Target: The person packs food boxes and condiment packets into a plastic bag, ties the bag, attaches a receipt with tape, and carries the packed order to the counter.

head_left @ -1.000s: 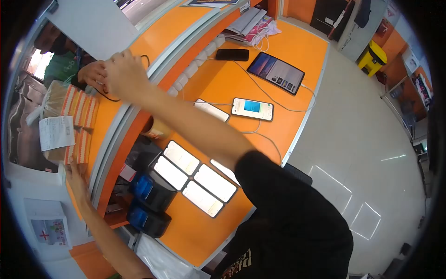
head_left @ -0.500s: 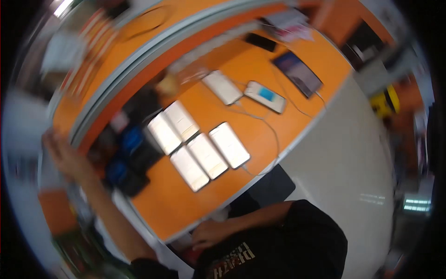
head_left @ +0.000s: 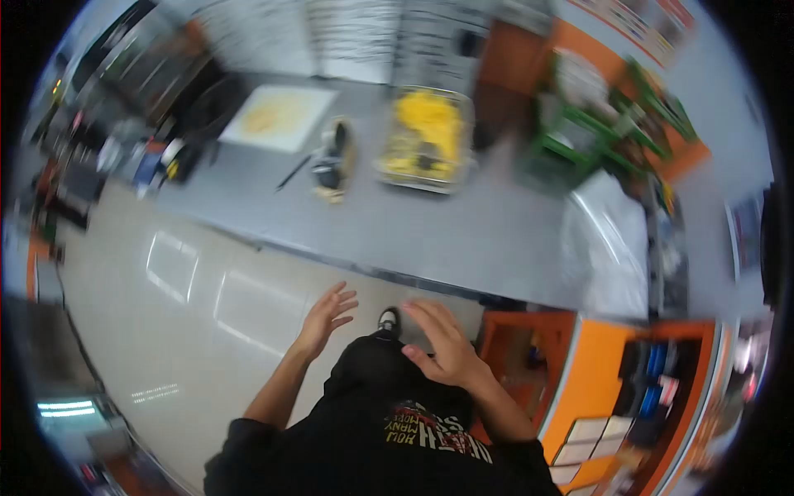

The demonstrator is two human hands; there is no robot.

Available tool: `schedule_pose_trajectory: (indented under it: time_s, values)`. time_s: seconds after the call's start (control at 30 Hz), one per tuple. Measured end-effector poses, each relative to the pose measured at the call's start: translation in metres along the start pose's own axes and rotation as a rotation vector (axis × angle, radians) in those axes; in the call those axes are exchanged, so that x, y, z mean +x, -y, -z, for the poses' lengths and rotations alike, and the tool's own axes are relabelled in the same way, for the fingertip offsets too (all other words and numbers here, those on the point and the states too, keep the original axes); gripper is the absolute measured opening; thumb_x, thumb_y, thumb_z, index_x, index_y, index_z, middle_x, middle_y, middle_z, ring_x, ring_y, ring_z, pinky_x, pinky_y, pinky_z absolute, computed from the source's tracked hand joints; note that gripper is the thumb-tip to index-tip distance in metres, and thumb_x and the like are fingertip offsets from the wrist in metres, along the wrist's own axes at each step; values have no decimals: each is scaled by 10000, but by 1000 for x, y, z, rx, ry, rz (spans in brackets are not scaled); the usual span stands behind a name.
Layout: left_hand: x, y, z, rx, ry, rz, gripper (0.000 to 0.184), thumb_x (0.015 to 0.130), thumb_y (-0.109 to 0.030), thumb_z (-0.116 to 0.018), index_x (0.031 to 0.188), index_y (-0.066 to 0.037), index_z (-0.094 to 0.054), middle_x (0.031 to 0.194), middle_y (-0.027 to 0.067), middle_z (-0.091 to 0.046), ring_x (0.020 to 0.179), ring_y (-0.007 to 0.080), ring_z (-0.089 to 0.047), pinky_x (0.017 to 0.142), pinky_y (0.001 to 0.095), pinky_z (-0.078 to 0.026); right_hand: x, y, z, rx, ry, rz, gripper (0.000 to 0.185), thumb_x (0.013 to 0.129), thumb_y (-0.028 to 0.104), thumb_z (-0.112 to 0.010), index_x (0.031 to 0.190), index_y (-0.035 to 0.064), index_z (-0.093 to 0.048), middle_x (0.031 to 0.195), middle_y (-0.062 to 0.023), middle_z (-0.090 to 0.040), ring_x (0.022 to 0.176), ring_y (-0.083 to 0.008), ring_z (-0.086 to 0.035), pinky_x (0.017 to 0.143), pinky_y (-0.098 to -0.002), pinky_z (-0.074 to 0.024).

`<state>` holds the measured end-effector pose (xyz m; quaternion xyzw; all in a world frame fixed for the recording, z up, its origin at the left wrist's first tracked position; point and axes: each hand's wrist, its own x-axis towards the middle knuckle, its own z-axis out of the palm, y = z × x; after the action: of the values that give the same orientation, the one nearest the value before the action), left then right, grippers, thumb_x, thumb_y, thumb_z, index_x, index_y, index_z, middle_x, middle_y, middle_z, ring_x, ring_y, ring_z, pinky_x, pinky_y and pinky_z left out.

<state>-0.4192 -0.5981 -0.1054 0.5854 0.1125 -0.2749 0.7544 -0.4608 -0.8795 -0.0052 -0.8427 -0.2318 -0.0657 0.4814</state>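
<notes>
Both of my hands are raised in front of my body, over the floor by the edge of a grey counter (head_left: 496,240). My left hand (head_left: 327,318) has its fingers spread and holds nothing. Level with it on the right, my right hand (head_left: 447,343) is empty too, its fingers stretched out and the thumb apart. Beyond them on the counter stands a clear tray with yellow food (head_left: 426,136). Left of the tray lie a dark and pale item (head_left: 331,161), blurred, and a thin black tool (head_left: 294,172).
A white board (head_left: 279,117) with yellowish stains lies at the counter's back left. Green crates (head_left: 571,136) and white plastic bags (head_left: 608,240) are on the right. The orange desk (head_left: 591,372) with several phones is at the lower right. A shoe (head_left: 389,321) shows below.
The view has turned from the orange desk to the grey counter. My right hand left the other person's hand at the ledge, and my left hand left the striped packages. Both are now before my body.
</notes>
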Motion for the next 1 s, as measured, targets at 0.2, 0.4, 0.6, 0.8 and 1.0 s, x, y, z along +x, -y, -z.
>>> schedule_pose_trajectory:
  time_s: [0.2,0.4,0.6,0.8,1.0]
  values:
    - [-28,-9,93,-949,-98,-419,715,1049,-577,-316,1548,-65,-318,1564,176,-373,1446,316,-370,1174,478,-326,168,58,-197,36,264,546,525,968,458,-556,1377,130,-587,1363,-116,-574,1291,-336,-534,1071,-727,-228]
    - [-43,-36,175,-1225,-211,-328,846,1008,-695,-254,1584,-76,-253,1596,189,-323,1468,358,-326,1200,524,-271,223,6,-355,-20,460,506,430,954,375,-590,1293,116,-641,1205,-121,-652,1210,-329,-578,1057,-641,-317]
    - [-49,-110,298,-717,-431,-425,783,1027,-646,-299,1550,-64,-342,1554,176,-415,1410,309,-414,1172,498,-282,363,-33,-445,334,417,32,293,922,202,-677,1159,32,-646,1121,-159,-679,863,-300,-686,786,-372,-541]
    - [14,-184,459,-133,-1016,-249,392,1043,-319,-542,1307,-39,-615,1265,95,-650,1161,193,-595,979,345,-458,526,-42,-550,310,257,-153,251,920,213,-686,1074,21,-637,1038,-143,-692,752,-290,-679,705,-406,-542]
    - [97,-269,630,150,-1126,-366,333,1017,-211,-589,1281,-9,-609,1221,107,-647,1138,191,-591,951,305,-470,610,-61,-637,205,207,-202,253,931,221,-688,1083,23,-645,929,-150,-709,692,-250,-690,686,-382,-557]
